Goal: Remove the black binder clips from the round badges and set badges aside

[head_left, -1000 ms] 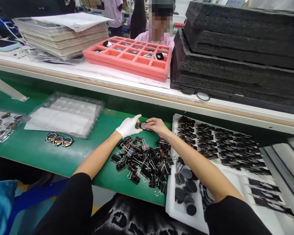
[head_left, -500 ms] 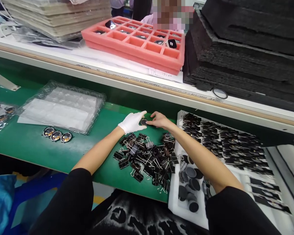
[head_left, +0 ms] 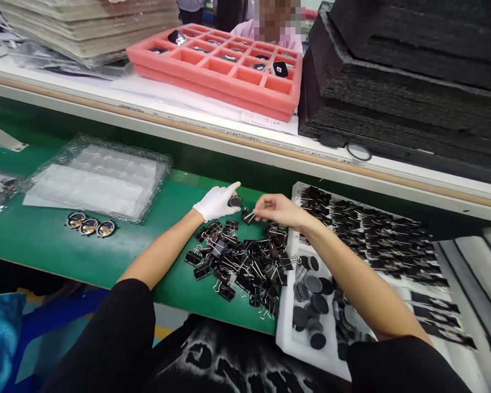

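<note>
Two steady grips serve best: the left hand [head_left: 216,203] holds a dark round piece [head_left: 235,202], while the right hand [head_left: 280,210] pinches a binder clip [head_left: 248,216] at the piece's four o'clock.

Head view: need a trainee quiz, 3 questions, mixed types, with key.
1. Open: What does the bare right hand hold?
2. True or false: The white-gloved left hand is empty.
3. Count: How many round black-and-gold pieces lie in a row beside the clear plastic tray?

Key:
1. A black binder clip with silver wire handles.
2. False; it holds a small round dark piece.
3. Three.
</note>
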Demonstrator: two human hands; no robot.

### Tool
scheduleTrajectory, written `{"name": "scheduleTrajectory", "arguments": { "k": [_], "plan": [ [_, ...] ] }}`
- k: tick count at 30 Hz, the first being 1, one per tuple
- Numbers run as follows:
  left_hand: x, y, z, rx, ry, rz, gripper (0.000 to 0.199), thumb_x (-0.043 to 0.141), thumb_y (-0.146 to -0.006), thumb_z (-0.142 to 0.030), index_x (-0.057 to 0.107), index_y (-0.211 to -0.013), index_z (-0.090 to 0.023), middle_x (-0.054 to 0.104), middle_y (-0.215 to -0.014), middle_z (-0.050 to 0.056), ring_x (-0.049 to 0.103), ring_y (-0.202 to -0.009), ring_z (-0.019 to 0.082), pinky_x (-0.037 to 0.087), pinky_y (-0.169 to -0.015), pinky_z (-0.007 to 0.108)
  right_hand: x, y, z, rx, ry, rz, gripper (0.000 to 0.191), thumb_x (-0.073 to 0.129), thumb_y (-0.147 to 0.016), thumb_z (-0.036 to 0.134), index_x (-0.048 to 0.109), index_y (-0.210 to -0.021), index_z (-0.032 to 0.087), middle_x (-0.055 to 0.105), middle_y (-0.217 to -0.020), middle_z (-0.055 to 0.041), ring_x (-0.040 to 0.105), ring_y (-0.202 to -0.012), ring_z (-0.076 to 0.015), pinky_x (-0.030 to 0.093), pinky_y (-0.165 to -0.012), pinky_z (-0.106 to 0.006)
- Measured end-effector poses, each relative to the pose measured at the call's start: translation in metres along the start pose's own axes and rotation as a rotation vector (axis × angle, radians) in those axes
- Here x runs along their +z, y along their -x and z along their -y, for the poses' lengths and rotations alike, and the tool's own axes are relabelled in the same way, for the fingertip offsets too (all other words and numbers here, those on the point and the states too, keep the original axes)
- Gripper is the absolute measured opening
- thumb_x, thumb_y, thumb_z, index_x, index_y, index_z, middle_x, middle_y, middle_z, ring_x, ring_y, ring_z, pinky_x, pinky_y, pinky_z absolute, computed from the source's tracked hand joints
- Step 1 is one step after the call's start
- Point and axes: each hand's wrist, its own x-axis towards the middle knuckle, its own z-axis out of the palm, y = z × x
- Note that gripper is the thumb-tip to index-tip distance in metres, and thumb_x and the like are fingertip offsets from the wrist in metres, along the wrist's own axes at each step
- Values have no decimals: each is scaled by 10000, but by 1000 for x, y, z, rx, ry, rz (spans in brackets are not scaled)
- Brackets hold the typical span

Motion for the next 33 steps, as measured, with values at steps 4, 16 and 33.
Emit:
{"name": "scheduleTrajectory", "arguments": {
  "k": [4, 16, 33],
  "plan": [
    [0, 0, 1, -9, 6, -3, 880, 714, -909, -463, 315, -1610, -112, 762, -1271, 96, 729, -1118, 326, 508, -931, 412, -3, -21, -5, 280, -85, -302, 231, 719, -931, 146, 625, -722, 179, 751, -735, -69, 710, -667, -134, 506, -552, -205],
    [3, 0, 3, 15, 5, -5, 860, 702, -911, -450, 321, -1617, -138, 763, -1253, 107, 733, -1099, 324, 514, -917, 411, -9, -41, -14, 492, -68, -162, 294, 827, -886, 290, 606, -722, 187, 691, -641, -37, 602, -524, -114, 370, -423, -199],
    [3, 0, 0, 76, 73, 14, 906, 719, -905, -380, 237, -1633, -138, 754, -1254, 124, 723, -1121, 305, 508, -936, 386, 34, -99, -42, 175, 491, -659, 533, 193, -1055, 563, 467, -1414, 281, 414, -1534, -158, 264, -1510, -336, 208, -1209, -622]
  ]
}}
